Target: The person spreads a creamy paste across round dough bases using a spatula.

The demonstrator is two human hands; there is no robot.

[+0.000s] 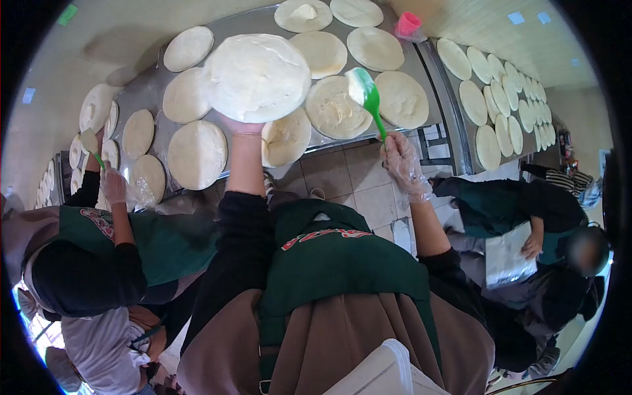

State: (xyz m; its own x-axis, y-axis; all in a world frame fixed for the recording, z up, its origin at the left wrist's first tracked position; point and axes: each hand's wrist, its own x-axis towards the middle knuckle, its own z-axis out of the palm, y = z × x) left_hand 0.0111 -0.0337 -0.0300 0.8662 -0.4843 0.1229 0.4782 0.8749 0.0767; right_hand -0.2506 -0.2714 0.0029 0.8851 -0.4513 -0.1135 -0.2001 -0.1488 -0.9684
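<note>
"Flatbread (258, 79): how is it held?"

"On the left hand (242, 126), fingers hidden, spread I can't tell, above the table (243, 23)."

"Right hand (403, 159)?"

"Fingers wrapped round a green spatula (371, 103), creamy blade (357, 85) toward the table's other rounds (339, 108)."

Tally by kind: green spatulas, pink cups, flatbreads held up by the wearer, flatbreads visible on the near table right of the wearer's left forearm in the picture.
Green spatulas: 2 (right hand, co-worker's hand)
Pink cup: 1
Held flatbread, on left hand: 1
Table flatbreads, that stretch: 7
Total: 11
</note>
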